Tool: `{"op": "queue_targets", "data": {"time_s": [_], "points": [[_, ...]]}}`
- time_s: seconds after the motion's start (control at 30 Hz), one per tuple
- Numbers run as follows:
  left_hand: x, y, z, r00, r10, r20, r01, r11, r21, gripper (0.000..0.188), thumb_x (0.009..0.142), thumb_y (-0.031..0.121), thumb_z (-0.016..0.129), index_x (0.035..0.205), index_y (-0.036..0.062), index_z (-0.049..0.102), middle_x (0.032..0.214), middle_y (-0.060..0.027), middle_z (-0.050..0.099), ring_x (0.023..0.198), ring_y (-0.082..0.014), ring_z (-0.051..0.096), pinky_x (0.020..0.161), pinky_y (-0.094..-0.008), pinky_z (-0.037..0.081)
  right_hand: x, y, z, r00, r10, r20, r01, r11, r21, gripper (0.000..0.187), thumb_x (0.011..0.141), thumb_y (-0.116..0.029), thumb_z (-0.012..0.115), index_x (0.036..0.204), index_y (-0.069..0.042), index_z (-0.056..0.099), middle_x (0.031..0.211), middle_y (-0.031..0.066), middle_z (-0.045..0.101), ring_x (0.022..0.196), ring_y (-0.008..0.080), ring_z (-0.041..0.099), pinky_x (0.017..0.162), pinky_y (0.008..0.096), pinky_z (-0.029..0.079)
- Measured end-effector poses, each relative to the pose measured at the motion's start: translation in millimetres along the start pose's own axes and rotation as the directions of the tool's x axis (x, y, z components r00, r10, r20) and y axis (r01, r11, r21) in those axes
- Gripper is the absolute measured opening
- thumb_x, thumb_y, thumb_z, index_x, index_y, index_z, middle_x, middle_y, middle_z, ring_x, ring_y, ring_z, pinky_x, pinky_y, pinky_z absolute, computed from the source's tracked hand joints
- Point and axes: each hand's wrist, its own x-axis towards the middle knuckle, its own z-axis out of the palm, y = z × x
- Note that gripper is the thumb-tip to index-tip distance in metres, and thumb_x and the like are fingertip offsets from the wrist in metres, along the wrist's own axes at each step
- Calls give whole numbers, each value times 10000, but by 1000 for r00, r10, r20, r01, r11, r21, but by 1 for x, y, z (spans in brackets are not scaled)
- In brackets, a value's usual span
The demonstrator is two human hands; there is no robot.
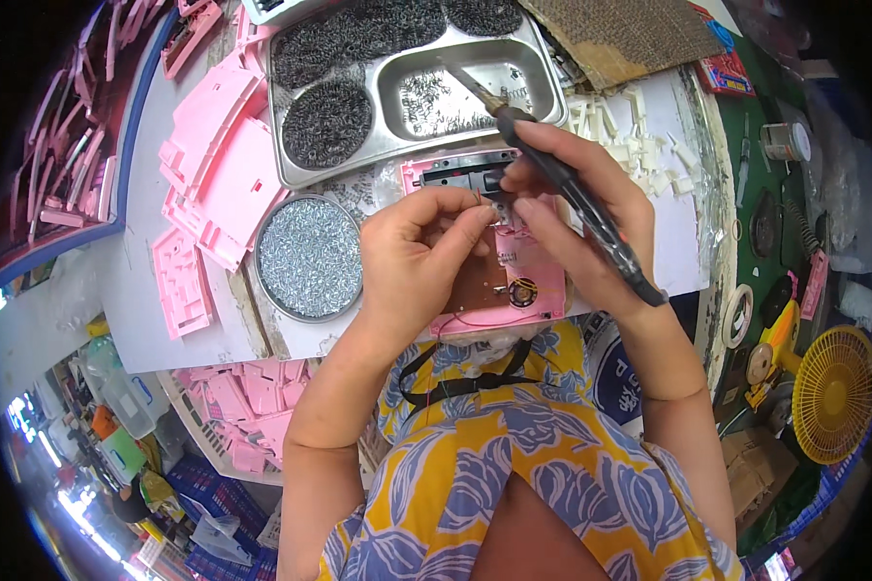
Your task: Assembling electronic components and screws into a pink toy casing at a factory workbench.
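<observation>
A pink plastic housing (550,312) lies in front of me. It holds a black mechanism (465,174), a brown board (475,281), thin wires and a round dark part (522,292). My left hand (419,247) reaches over its left side, thumb and forefinger pinched together; what is between them is too small to name. My right hand (586,218) is closed around a slim black-handled tool (579,194) with a narrow metal tip that points away over the tray. Its fingertips are close to the left hand's, above the black mechanism.
A metal compartment tray (383,145) with dark coil springs stands behind the housing. To the left are a round dish (310,257) of small silvery pieces and pink plastic parts (218,174). White parts (639,140), cardboard (620,39) and a yellow fan (835,395) are on the right.
</observation>
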Motion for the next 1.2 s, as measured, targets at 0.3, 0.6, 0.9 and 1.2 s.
{"op": "queue_targets", "data": {"time_s": [0.3, 0.6, 0.9, 1.2], "points": [[2, 7, -10, 994, -47, 103, 45, 999, 18, 136, 978, 55, 667, 1049, -54, 707, 875, -50, 717, 707, -74, 643, 634, -198, 505, 11, 1, 15, 1000, -26, 4, 26, 999, 43, 517, 851, 40, 662, 1347, -98, 622, 1003, 83, 678, 880, 167, 687, 803, 280, 555], [2, 4, -12, 986, -116, 116, 128, 987, -99, 124, 983, 86, 672, 1018, -29, 700, 861, -43, 710, 707, -67, 618, 630, -193, 475, 5, 7, 19, 999, -34, -30, 34, 999, -6, 527, 844, 51, 672, 1349, -89, 622, 1001, 58, 659, 852, 126, 658, 786, 270, 552], [15, 4, -15, 979, 175, 106, -205, 834, 512, 90, 790, 105, 758, 783, 29, 711, 773, -98, 591, 695, -280, 604, 641, -375, 492, -29, -5, -49, 979, -205, 7, 204, 964, -170, 363, 817, 16, 794, 1161, 18, 678, 927, 57, 670, 820, 118, 626, 733, 238, 484], [19, -1, -9, 965, 213, 153, -258, 678, 688, 118, 811, 108, 754, 812, 1, 702, 760, -102, 589, 668, -239, 602, 631, -345, 475, -52, -8, -61, 990, -138, 10, 135, 955, -262, 282, 794, -54, 824, 1024, 10, 674, 921, 94, 693, 740, 123, 616, 673, 242, 490]]}}
